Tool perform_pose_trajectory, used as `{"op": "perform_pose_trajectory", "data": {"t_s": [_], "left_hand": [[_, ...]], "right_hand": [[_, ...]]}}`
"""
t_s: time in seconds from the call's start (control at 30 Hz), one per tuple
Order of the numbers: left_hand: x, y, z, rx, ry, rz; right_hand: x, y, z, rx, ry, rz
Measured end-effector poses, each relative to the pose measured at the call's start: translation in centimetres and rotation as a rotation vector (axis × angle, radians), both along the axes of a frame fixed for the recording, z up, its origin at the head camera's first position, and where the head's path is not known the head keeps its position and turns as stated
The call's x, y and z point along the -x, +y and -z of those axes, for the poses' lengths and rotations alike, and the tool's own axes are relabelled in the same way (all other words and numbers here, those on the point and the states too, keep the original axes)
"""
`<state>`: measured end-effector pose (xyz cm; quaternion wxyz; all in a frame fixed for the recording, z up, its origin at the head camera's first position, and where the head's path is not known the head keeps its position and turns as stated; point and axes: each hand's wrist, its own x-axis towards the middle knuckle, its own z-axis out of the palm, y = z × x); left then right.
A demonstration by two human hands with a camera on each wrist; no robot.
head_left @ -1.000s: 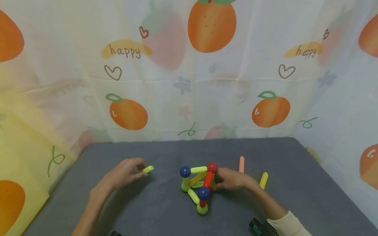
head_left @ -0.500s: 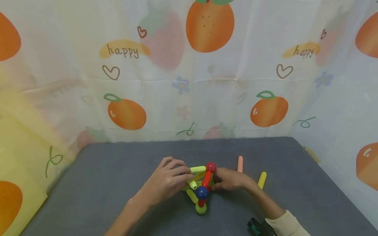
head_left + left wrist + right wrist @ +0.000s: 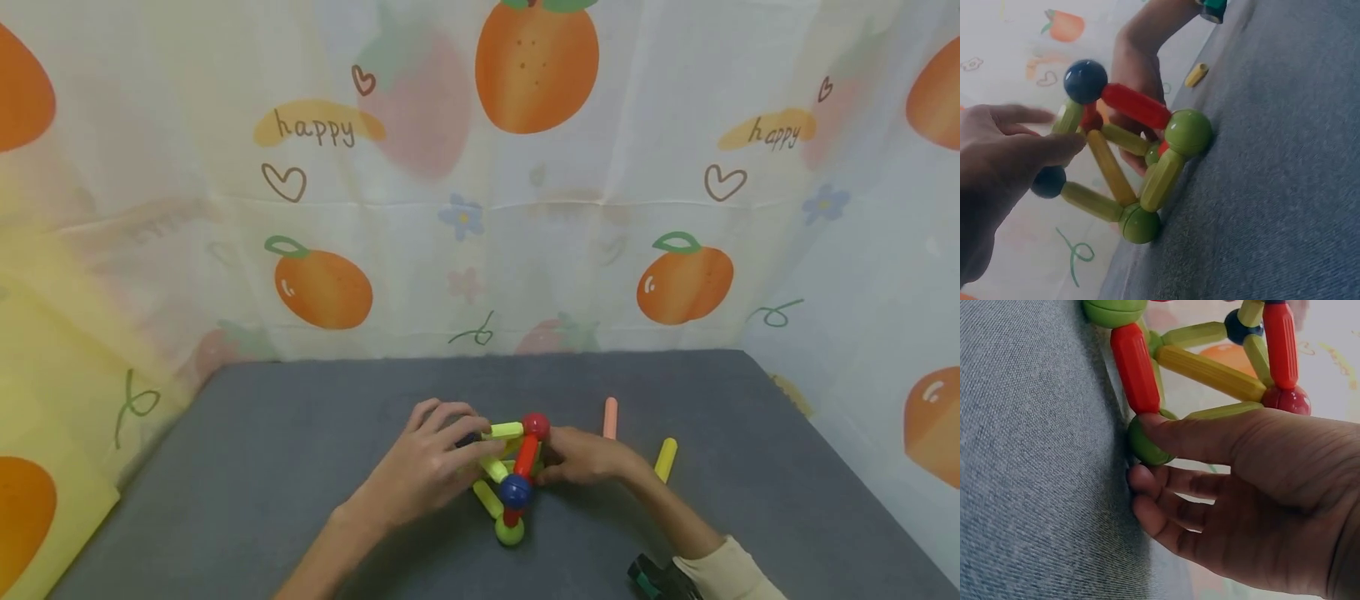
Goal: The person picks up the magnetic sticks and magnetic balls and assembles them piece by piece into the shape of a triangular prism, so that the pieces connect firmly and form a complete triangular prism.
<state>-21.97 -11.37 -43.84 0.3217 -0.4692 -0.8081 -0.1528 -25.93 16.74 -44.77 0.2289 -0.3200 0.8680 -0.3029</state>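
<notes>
On the grey table stands a frame of ball-and-stick building pieces, with a red ball at its upper back corner and a blue ball at the upper front. My left hand pinches a light green stick between thumb and fingers, lying between two blue balls at the top of the frame. From the head view, the far-left blue ball is mostly behind those fingers. My right hand grips a green ball low on the frame's right side, thumb against it. A red stick runs from that ball to another green one.
A salmon-pink stick and a loose yellow stick lie right of the frame, beyond the right forearm. Behind the table hangs a fruit-print cloth.
My left hand has moved right from the table's left side, bringing the light green stick to the frame's top beside the front blue ball. The right hand has stayed at the frame.
</notes>
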Motion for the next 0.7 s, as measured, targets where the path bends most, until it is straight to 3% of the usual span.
{"op": "perform_pose_trajectory", "data": {"t_s": [0.07,0.2,0.27,0.3,0.37,0.47,0.53,0.6,0.7], "left_hand": [[0.2,-0.3,0.3,-0.044,-0.199,-0.046],[1.0,-1.1,2.2,-0.113,-0.762,-0.111],[1.4,-1.2,3.6,-0.114,-0.932,-0.128],[1.6,-1.2,4.2,-0.108,-0.974,-0.123],[1.8,-0.9,5.2,-0.119,-0.975,-0.122],[1.6,-0.2,5.9,-0.186,-0.912,-0.155],[1.3,0.4,6.2,-0.228,-0.88,-0.186],[1.0,1.0,6.4,-0.253,-0.853,-0.216],[0.7,1.5,6.9,-0.291,-0.837,-0.242]], "right_hand": [[0.0,-0.3,0.2,0.02,0.034,0.025],[-0.1,-1.0,0.7,0.048,0.135,0.152],[-0.2,-1.2,0.8,0.051,0.203,0.237],[-0.3,-1.1,0.7,0.039,0.244,0.287],[-0.4,-0.8,0.3,-0.007,0.351,0.393],[-0.4,0.4,-0.4,-0.187,0.522,0.569],[-0.3,1.3,-0.7,-0.338,0.527,0.654],[-0.3,2.2,-0.8,-0.456,0.491,0.679],[-0.1,3.1,-0.6,-0.496,0.422,0.663]]}}
